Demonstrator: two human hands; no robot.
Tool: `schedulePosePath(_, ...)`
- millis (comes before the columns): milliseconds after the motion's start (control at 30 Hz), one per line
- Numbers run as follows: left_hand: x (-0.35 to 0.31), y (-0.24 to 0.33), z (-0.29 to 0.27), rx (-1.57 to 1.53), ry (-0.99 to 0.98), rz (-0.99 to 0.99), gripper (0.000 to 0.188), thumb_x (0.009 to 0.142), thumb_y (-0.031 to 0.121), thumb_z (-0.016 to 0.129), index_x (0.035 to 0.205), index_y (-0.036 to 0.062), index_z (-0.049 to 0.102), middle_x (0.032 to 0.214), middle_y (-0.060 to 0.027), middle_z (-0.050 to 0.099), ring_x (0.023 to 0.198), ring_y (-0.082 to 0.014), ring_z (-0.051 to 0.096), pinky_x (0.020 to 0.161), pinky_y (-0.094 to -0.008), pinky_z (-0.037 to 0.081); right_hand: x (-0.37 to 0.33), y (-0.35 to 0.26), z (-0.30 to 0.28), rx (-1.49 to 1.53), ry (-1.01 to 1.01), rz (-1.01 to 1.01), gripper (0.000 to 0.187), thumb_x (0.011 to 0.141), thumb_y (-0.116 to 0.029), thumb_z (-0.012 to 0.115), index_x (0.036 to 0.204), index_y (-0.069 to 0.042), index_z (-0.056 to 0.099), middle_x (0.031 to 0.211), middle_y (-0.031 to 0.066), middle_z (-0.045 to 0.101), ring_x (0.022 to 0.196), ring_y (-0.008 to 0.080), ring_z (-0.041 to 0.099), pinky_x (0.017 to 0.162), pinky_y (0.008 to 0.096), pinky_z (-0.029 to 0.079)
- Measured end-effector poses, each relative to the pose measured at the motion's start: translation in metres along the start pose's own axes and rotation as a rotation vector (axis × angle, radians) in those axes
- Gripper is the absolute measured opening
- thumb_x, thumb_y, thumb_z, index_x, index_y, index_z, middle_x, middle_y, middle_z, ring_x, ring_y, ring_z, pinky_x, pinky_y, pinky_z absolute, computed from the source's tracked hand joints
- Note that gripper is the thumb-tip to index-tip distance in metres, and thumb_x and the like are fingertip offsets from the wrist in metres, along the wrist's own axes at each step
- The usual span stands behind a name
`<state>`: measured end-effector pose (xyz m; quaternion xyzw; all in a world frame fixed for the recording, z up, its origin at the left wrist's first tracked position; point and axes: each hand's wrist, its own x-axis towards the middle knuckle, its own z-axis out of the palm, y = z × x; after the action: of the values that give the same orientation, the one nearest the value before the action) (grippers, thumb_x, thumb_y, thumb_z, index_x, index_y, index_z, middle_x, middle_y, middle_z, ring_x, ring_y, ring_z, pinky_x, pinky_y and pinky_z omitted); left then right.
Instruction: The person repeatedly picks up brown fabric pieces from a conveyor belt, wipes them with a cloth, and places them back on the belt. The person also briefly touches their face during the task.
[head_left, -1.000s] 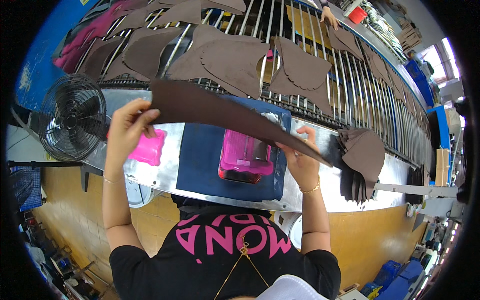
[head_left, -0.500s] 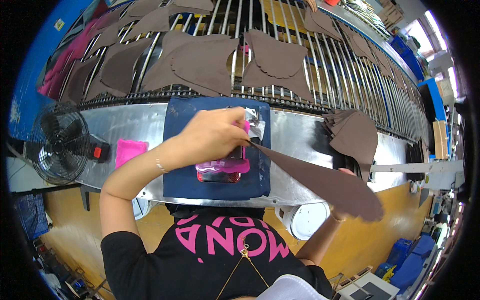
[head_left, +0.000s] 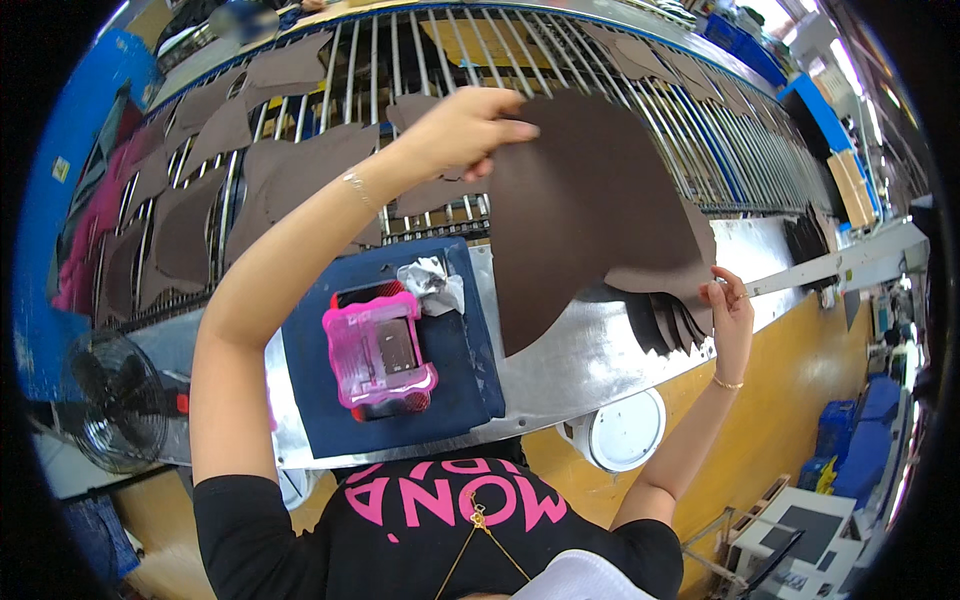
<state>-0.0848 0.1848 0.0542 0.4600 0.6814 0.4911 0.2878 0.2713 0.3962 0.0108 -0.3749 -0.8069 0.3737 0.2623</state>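
Note:
A large flat dark-brown cut piece (head_left: 580, 190), like leather or thick cloth, is held up between my hands over the far edge of the metal table. My left hand (head_left: 470, 130) pinches its upper left corner above the roller rack. At its right edge, my right hand (head_left: 730, 305) grips it between thumb and fingers. Beneath that edge, a fanned stack of brown pieces (head_left: 665, 320) lies on the table, partly hidden. On a dark blue mat (head_left: 460, 390) sits a pink scalloped plastic holder (head_left: 380, 350) with crumpled silvery wrapping (head_left: 432, 285) beside it.
Several brown pieces (head_left: 300, 180) lie on a rack of metal rollers (head_left: 700, 140) beyond the table (head_left: 570, 375). A black fan (head_left: 115, 400) stands at the left. A white lidded bucket (head_left: 625, 430) is on the floor below, and a white arm (head_left: 840, 255) juts in at the right.
My left hand has moved up and away from the pink holder with the brown piece. The piece has swung from low right to spread over the table's far edge. My view has turned right.

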Motion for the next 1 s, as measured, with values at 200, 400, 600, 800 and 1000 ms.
schedulePosePath(200,0.017,-0.108,-0.005,-0.735,0.339,-0.344,0.055,0.091,-0.005,0.048,0.138,0.0103,0.023,0.115,-0.0155,0.051,0.072,-0.0254,0.066,0.057,-0.0304,0.060,0.014,0.127,-0.009,-0.764,0.279,0.305,0.050,0.090,-0.039,0.060,0.126,-0.004,0.056,0.124,0.0214,0.056,0.114,0.0344,0.055,0.095,0.0437,0.044)
schedulePosePath(400,0.049,-0.179,0.000,-0.838,0.242,-0.400,0.064,0.090,-0.006,0.050,0.140,0.0121,0.014,0.119,-0.0184,0.044,0.078,-0.0266,0.065,0.061,-0.0309,0.061,0.027,0.153,0.002,-0.648,0.269,0.452,0.057,0.087,-0.044,0.061,0.124,-0.001,0.056,0.128,0.0210,0.053,0.119,0.0351,0.050,0.097,0.0484,0.041)
schedulePosePath(600,0.072,-0.220,0.004,-0.782,0.310,-0.534,0.073,0.091,-0.005,0.048,0.144,0.0118,0.001,0.117,-0.0224,0.046,0.081,-0.0306,0.065,0.063,-0.0353,0.061,0.028,0.131,0.012,-0.806,0.339,0.525,0.047,0.086,-0.042,0.062,0.119,-0.008,0.060,0.122,0.0126,0.056,0.113,0.0315,0.054,0.091,0.0513,0.043)
schedulePosePath(800,0.050,-0.213,-0.020,-0.431,0.344,-0.604,0.068,0.091,0.019,0.061,0.140,0.0105,0.014,0.104,-0.0175,0.046,0.073,-0.0278,0.064,0.056,-0.0364,0.058,0.038,0.161,-0.005,-0.611,0.292,0.560,0.047,0.080,-0.041,0.070,0.113,-0.008,0.062,0.120,0.0109,0.058,0.112,0.0295,0.055,0.091,0.0514,0.042)
schedulePosePath(1000,-0.022,-0.162,-0.047,-0.253,0.209,-0.495,0.073,0.088,0.021,0.064,0.143,0.0132,0.017,0.105,-0.0197,0.049,0.062,-0.0209,0.062,0.046,-0.0291,0.052,0.056,0.205,-0.020,-0.501,0.228,0.475,0.052,0.067,-0.042,0.080,0.102,-0.006,0.066,0.107,0.0130,0.065,0.106,0.0304,0.059,0.088,0.0505,0.045)
